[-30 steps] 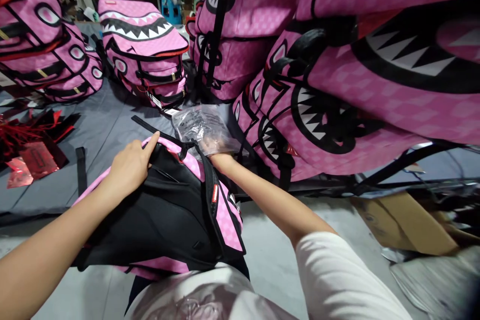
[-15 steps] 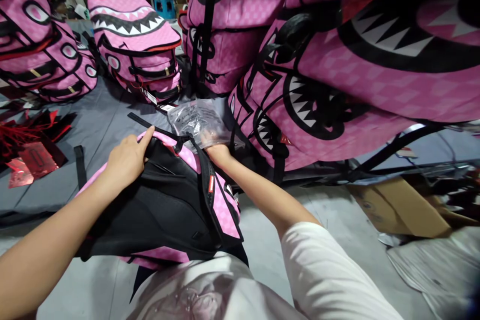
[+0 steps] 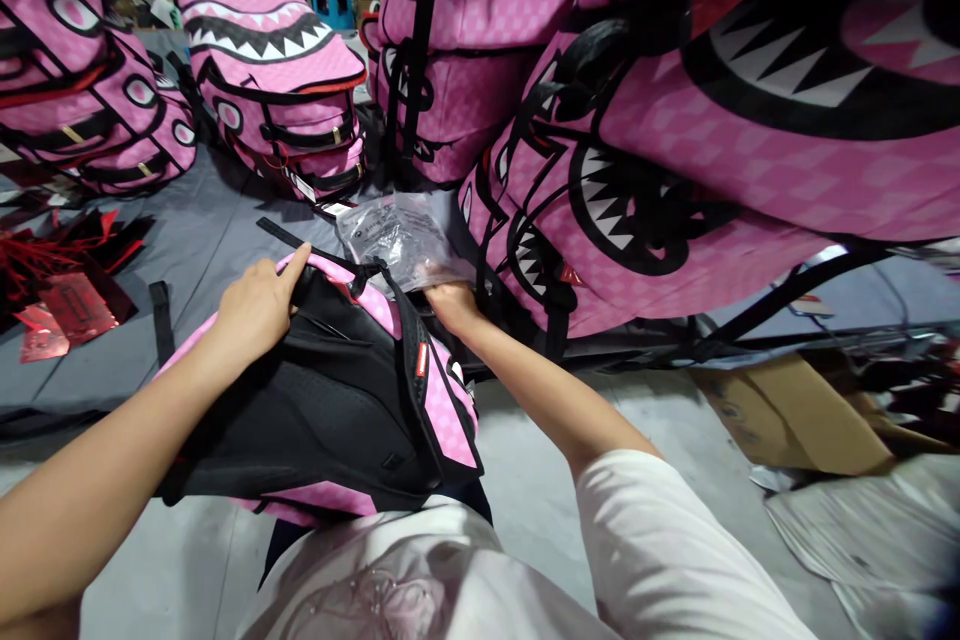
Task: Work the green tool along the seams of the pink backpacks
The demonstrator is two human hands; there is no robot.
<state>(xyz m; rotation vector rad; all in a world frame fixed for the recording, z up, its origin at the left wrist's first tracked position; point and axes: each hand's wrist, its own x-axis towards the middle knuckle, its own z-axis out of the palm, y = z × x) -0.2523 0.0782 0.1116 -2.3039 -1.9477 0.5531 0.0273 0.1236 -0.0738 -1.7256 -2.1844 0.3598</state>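
Note:
A pink and black backpack [image 3: 330, 410] lies against my body at the table edge, its black back panel and a shoulder strap facing up. My left hand [image 3: 259, 305] is closed on its upper edge, index finger stretched along the pink trim. Beyond the backpack lies a crumpled clear plastic bag [image 3: 397, 230] with small dark print. My right hand [image 3: 454, 305] grips this bag at its near right side, its fingertips partly covered by the clear film. A loose black strap [image 3: 289, 235] sticks out between the backpack and the bag.
Stacked pink backpacks with shark-mouth prints [image 3: 660, 190] rise close on the right; others [image 3: 270, 80] stand at the back and left. Red foil tags [image 3: 79, 305] lie on the grey table cover [image 3: 217, 210]. An open cardboard box [image 3: 795, 415] sits on the floor at right.
My right hand has shifted slightly right and toward me, with the plastic bag's near edge. My left hand stays on the backpack. The view has tilted a little.

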